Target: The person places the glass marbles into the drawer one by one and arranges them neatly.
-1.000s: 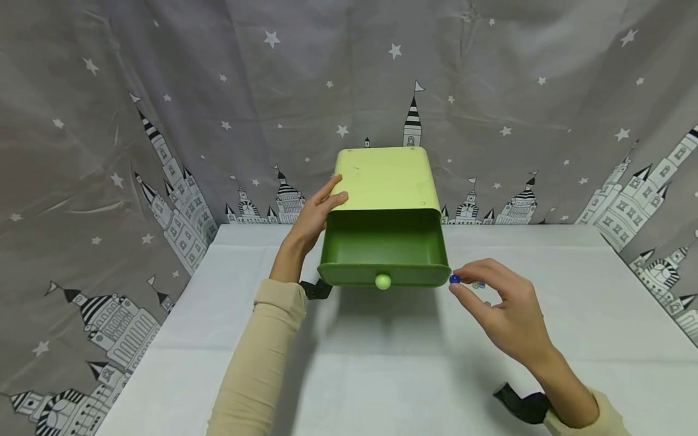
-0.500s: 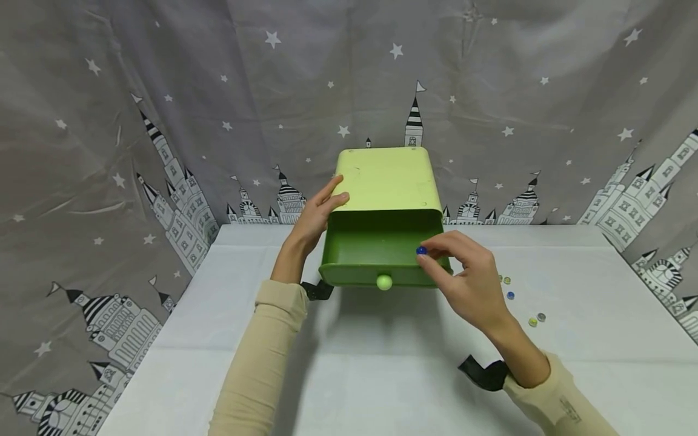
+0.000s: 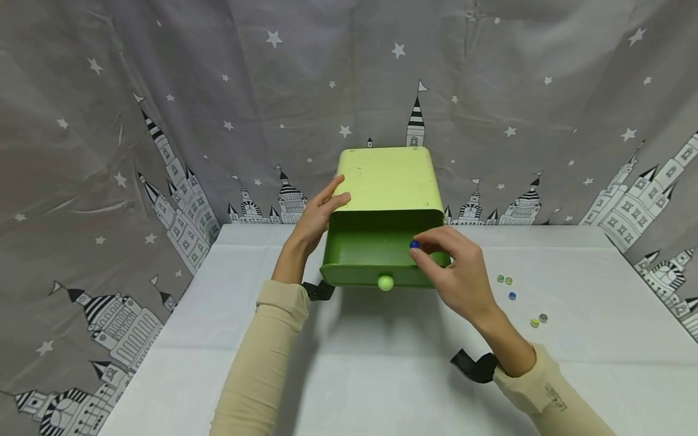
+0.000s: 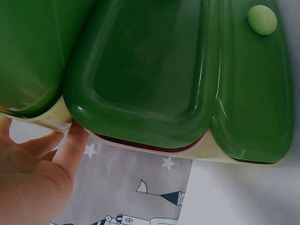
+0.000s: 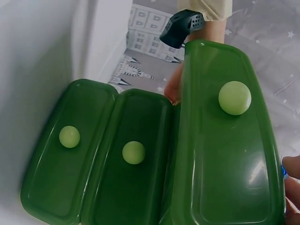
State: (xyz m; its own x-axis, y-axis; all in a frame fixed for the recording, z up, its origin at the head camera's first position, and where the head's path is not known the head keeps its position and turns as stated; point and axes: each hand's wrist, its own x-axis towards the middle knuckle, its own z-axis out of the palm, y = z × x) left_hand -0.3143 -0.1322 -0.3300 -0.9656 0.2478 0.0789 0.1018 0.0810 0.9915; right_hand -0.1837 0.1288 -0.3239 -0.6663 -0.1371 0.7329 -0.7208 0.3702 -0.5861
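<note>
A small chest of drawers with a pale yellow-green top [image 3: 389, 178] stands on the table. Its green top drawer [image 3: 349, 275] is pulled out, and the inside that shows is bare. My right hand [image 3: 463, 272] pinches a blue marble [image 3: 414, 244] between thumb and fingertips, over the right part of this drawer. In the right wrist view, the marble [image 5: 284, 172] peeks out beside the drawer's edge. My left hand [image 3: 313, 221] rests against the chest's left side, its fingers extended and its thumb on the top's front left corner.
Several marbles lie on the white table to the right, among them a blue one [image 3: 512, 296] and a yellowish one [image 3: 535, 323]. Below the top drawer are two closed drawers with round knobs [image 5: 134, 153]. A grey curtain [image 3: 245, 79] printed with castles hangs behind.
My right hand has carried the blue marble left and up, from beside the drawer to over it, uncovering the marbles on the table. The left hand keeps its place on the chest.
</note>
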